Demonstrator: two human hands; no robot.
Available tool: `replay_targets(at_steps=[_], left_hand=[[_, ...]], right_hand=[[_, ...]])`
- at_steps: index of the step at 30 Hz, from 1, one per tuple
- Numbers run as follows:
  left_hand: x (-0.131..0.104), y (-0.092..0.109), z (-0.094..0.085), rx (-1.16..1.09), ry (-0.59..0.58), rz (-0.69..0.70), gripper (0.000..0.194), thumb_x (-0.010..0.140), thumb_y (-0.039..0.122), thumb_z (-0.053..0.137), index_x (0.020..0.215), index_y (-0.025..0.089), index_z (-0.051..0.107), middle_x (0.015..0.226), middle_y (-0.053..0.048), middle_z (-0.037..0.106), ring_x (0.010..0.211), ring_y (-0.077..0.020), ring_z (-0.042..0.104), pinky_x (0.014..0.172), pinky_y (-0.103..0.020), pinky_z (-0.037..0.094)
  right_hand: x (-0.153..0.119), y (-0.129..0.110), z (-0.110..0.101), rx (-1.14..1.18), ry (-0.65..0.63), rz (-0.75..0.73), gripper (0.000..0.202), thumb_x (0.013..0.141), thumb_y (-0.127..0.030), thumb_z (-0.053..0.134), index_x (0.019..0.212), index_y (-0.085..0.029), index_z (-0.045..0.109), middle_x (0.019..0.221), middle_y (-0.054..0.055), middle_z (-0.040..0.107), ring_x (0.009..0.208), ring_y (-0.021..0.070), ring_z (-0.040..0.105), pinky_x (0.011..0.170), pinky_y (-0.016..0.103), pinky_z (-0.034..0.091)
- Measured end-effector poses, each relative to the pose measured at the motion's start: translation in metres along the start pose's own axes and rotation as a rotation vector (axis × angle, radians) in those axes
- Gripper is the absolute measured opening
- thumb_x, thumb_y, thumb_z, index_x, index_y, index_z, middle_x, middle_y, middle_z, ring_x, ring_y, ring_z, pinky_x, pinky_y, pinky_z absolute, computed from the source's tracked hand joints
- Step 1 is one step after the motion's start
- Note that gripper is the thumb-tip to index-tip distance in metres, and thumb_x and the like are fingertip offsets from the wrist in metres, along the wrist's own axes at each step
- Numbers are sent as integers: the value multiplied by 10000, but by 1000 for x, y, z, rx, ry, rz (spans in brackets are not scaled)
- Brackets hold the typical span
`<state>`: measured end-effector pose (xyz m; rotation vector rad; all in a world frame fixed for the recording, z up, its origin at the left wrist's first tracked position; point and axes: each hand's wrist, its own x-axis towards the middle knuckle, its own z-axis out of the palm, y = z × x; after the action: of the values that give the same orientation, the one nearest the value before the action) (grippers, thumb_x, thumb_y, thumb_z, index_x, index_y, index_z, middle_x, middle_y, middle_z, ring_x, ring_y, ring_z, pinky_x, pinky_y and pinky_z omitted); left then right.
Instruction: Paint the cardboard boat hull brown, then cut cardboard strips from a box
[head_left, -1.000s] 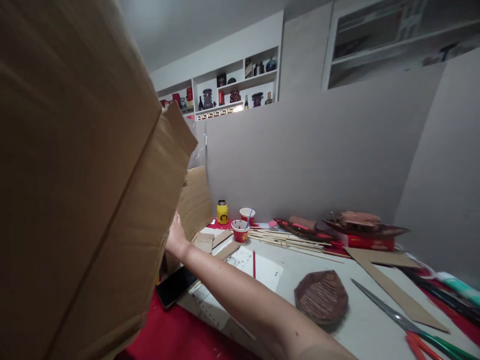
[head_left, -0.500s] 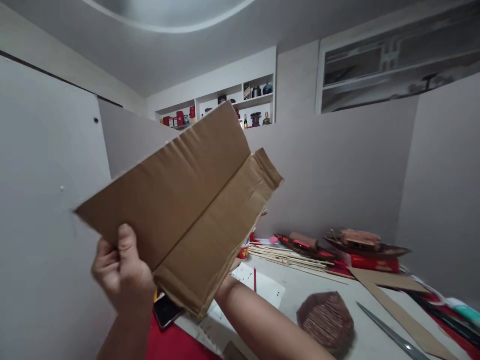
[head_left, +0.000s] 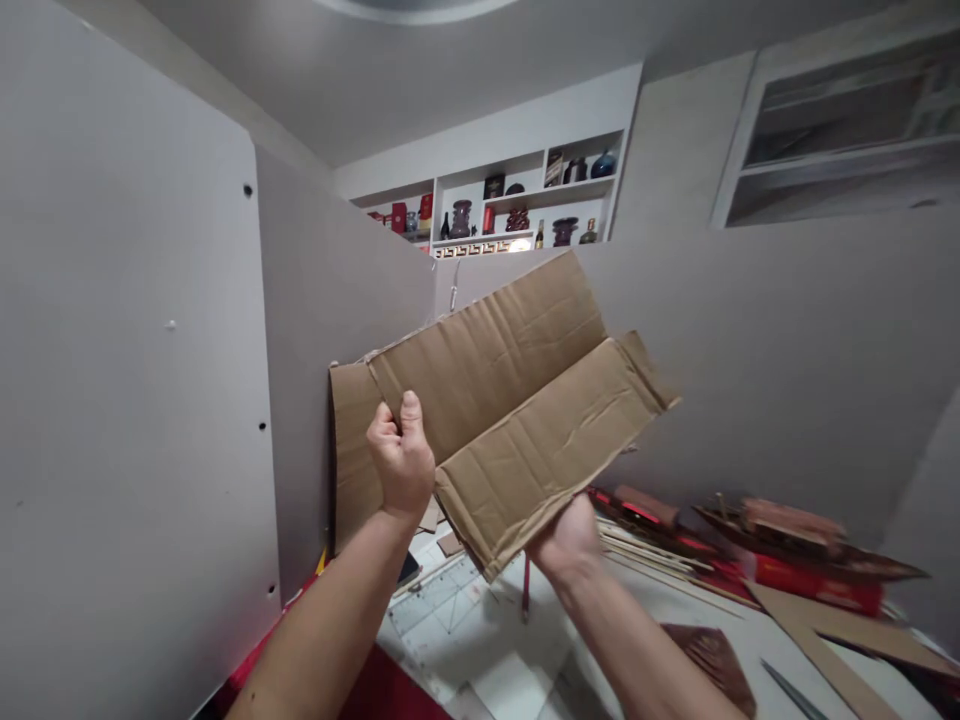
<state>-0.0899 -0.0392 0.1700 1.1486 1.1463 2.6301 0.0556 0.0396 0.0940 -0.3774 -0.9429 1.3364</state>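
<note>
A creased, folded piece of brown cardboard [head_left: 517, 390] is held up in the air over the table. My left hand [head_left: 405, 455] grips its left edge, thumb on the near face and fingers curled behind. My right hand [head_left: 570, 535] is under the lower right edge, its fingers hidden behind the cardboard, so their hold does not show. Behind my left hand, another brown cardboard panel [head_left: 351, 440] stands upright near the partition. Below the cardboard, a red pencil [head_left: 526, 590] lies on a sheet with drawn lines [head_left: 442, 605].
Two model boats [head_left: 802, 535] sit at the back right, beside thin wooden sticks [head_left: 660, 555]. Cardboard strips [head_left: 817, 640], a pointed metal blade [head_left: 791, 690] and a brown ridged piece [head_left: 716, 665] lie at the right. Grey partitions [head_left: 750, 370] enclose the table.
The view has swung left. My left hand and the cardboard are farther from the camera, and my right hand shows more below the cardboard. The upright panel at the left has come into sight.
</note>
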Motion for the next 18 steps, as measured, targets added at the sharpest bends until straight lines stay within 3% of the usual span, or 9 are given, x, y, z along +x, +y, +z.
replay_targets(at_steps=[4,7,9,11,15,18], left_hand=[[-11,-12,25,-79,-45,-59,570,827,584,644,589,244,252,526,109,199,496,-79,204,497,-246,224],[-25,-14,41,-171,-138,-145,511,819,567,657,602,232,337,532,100,331,516,-75,331,540,-219,319],[-33,-11,46,-252,-277,-232,415,793,554,687,671,210,489,631,57,543,618,-96,506,643,-223,431],[-37,-6,45,-323,-467,-346,368,733,510,761,814,181,617,813,-14,694,753,-145,628,739,-268,505],[-36,-4,35,-381,-819,-584,485,706,386,824,1117,192,655,917,-53,750,723,-181,688,644,-295,555],[-47,-10,31,-379,-1009,-735,438,733,370,815,1095,165,679,921,-94,761,789,-210,718,646,-286,568]], right_hand=[[-7,-38,-34,93,79,49,571,853,-707,423,1055,-261,718,1031,86,771,1023,268,721,875,489,590],[-13,-61,-51,134,180,53,334,826,-514,595,973,-247,732,939,68,792,992,262,742,924,491,583],[-16,-77,-64,117,240,36,201,795,-345,652,934,-225,733,866,59,795,967,263,751,929,482,588],[-22,-96,-77,102,301,4,183,786,-285,662,934,-202,731,841,61,794,951,268,755,917,480,597],[-40,-131,-104,97,439,-92,206,794,-242,659,984,-192,722,857,43,797,930,256,762,898,464,610],[-60,-145,-116,86,493,-156,202,782,-237,689,975,-185,721,890,46,799,937,255,761,890,451,616]])
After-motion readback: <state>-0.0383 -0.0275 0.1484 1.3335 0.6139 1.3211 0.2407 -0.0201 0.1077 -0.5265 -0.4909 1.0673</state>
